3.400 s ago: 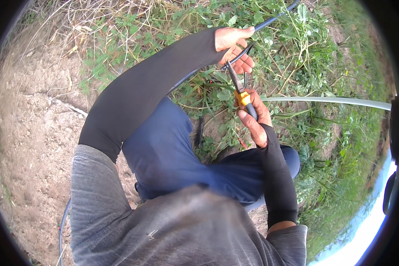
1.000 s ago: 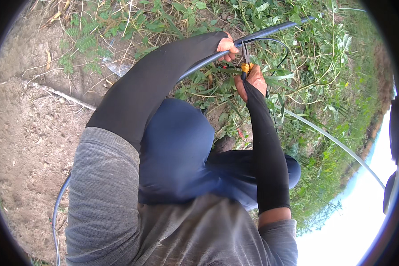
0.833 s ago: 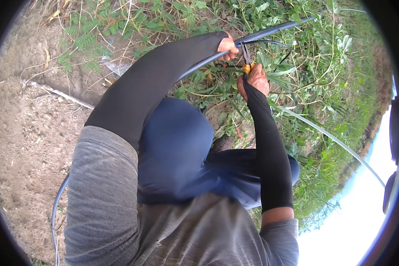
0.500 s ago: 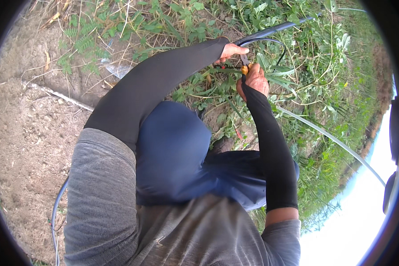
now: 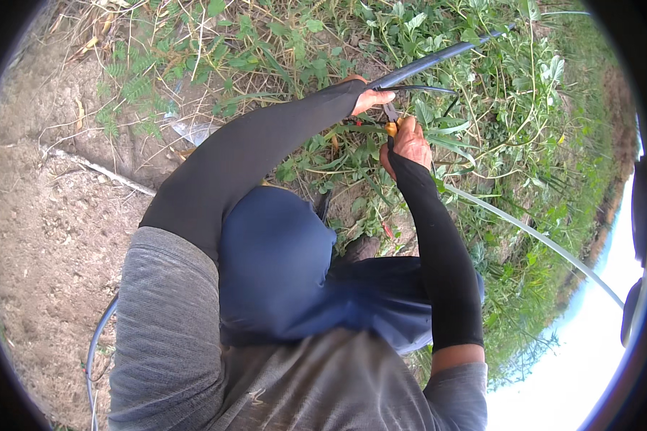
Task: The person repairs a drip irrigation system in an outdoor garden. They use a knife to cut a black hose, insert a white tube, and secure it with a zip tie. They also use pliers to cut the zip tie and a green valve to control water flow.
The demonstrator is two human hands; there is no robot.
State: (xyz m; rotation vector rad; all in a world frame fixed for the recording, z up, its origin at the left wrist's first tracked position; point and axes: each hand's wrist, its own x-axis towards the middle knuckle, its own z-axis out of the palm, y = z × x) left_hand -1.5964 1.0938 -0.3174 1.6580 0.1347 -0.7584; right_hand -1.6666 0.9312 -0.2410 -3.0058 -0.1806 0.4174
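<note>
1. Right hand's [image 5: 411, 146] fingers clamp the pliers [image 5: 391, 118] at one o'clock; squeeze steadily.
2. Left hand [image 5: 370, 101] meets the black hose [image 5: 435, 60], which runs toward two; whether its fingers close, I cannot tell. Thumb clear of jaws.
3. Weeds [image 5: 482, 108] crowd around; bare soil [image 5: 57, 248] lies toward nine.

Blocked past left hand [image 5: 370, 101] by dark hose [image 5: 428, 63], beside right hand [image 5: 412, 146] by pale tube [image 5: 532, 231]; passable over soil [image 5: 65, 244], far left
</note>
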